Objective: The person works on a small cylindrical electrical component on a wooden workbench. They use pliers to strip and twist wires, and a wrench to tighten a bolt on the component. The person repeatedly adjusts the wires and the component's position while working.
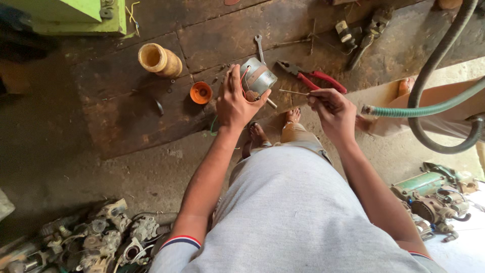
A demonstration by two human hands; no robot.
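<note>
Left hand (235,103) fingers wrap a small grey motor (258,77) on the dark surface (126,111); right hand (331,108) fingers pinch a thin rod (293,92) beside red-handled pliers (313,78) and an orange cap (201,93).

Your left hand (233,103) steadied a small grey metal motor (257,77), a squat cylinder with a band round its body and reddish wires looping over it. It lay tilted on the dark wooden bench, its short shaft pointing down toward your right. Your right hand (333,110) pinched a thin straight rod (293,92), held level, its tip just beside the motor.
</note>
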